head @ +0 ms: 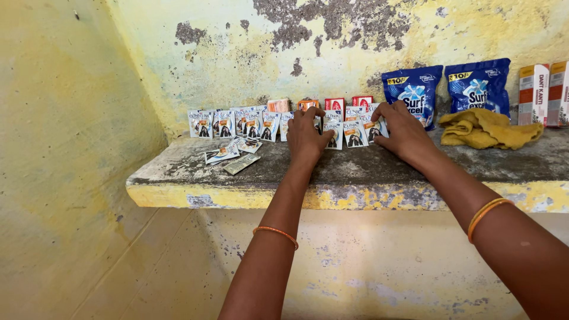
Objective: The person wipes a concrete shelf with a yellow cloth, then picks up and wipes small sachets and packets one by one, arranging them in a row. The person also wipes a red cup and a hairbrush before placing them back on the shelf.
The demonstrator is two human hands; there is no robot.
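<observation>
Shampoo sachets (354, 134) stand propped in a row against the peeling yellow wall (237, 53) at the back of the concrete shelf (355, 172), faces outward. Left hand (307, 139) and right hand (403, 133) rest on them, fingers spread, pressing them upright. Fallen sachets (224, 155) lie flat leftward; blue detergent packets (413, 92) and a yellow cloth (492, 129) sit rightward.

A long stone shelf (195, 178) sticks out from a yellow wall (195, 53) with grey, peeling patches. Two blue soap bags (415, 89) stand against the wall on the right. A yellow cloth (492, 130) lies crumpled just in front of them. Beside the bags stand two tall boxes (542, 95), red and white. Small red boxes (335, 104) and an orange one stand at the back.
</observation>
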